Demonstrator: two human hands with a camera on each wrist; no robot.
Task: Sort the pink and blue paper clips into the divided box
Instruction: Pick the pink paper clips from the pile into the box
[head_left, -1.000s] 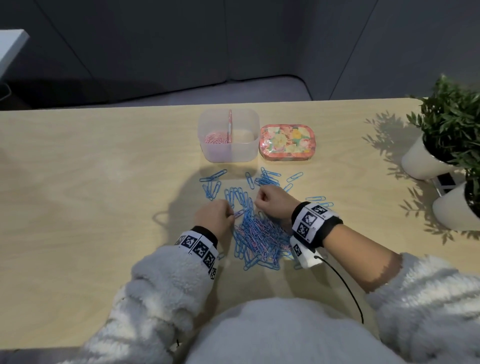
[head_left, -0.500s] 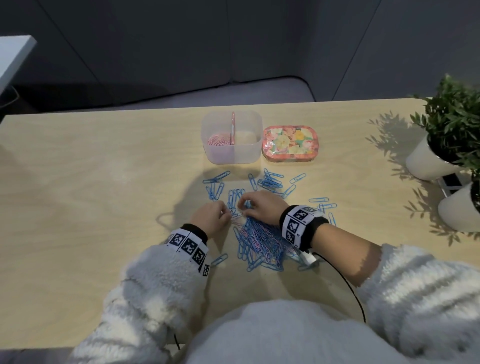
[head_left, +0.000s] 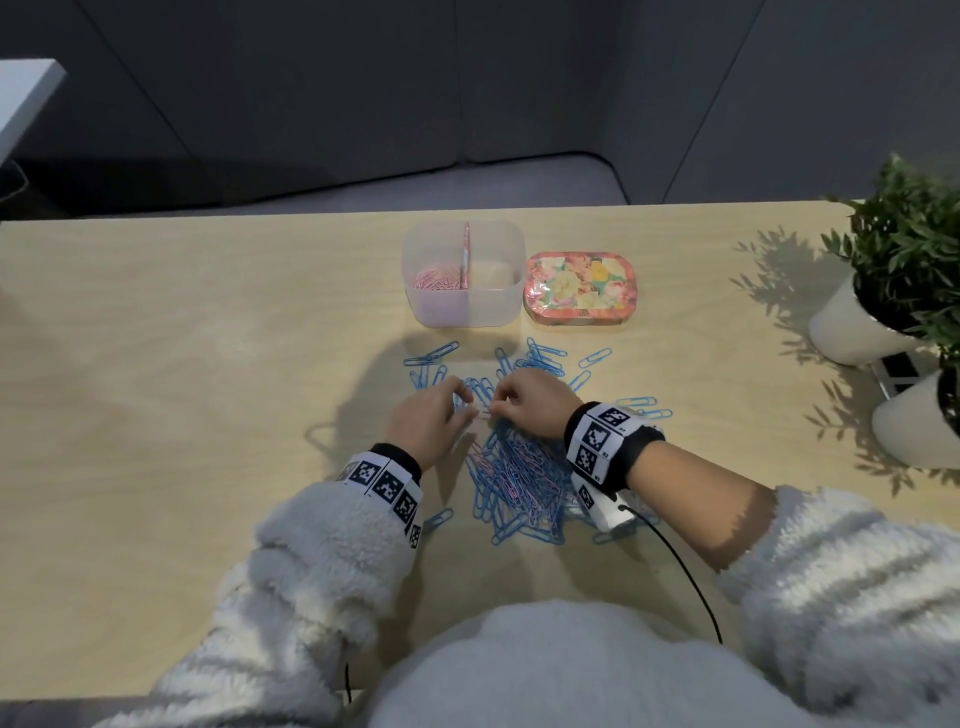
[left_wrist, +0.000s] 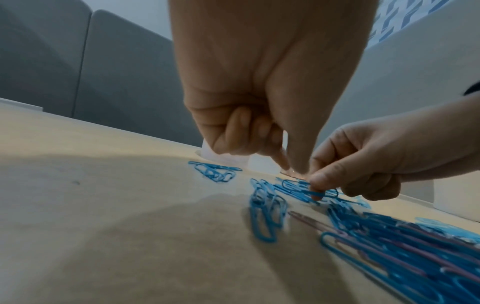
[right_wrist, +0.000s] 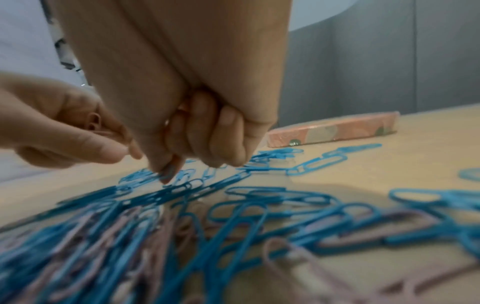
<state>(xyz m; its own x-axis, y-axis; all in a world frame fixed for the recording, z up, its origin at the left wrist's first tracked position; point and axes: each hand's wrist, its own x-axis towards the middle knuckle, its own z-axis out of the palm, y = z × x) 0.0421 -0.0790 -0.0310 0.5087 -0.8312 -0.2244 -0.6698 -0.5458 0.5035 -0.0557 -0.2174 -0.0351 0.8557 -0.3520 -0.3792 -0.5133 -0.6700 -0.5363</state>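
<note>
A mixed pile of blue and pink paper clips (head_left: 514, 478) lies on the wooden table, with loose blue clips (head_left: 540, 358) spread beyond it. The clear divided box (head_left: 498, 312) stands behind; pink clips (head_left: 439, 278) fill its left compartment. My left hand (head_left: 467, 408) and right hand (head_left: 493, 410) meet fingertip to fingertip at the pile's far end. In the right wrist view, the left hand (right_wrist: 124, 150) keeps pink clips (right_wrist: 94, 121) in its curled fingers. The right hand (right_wrist: 168, 170) pinches a clip with thumb and forefinger against the blue ones; its colour is unclear.
A floral tin (head_left: 579, 288) sits right of the box. Two potted plants in white pots (head_left: 857, 322) (head_left: 919, 421) stand at the table's right edge. A black cable (head_left: 680, 571) runs from my right wrist toward my body.
The right hand has shifted left toward the left hand, and their fingertips now meet over the far end of the pile. The left hand has edged forward slightly.
</note>
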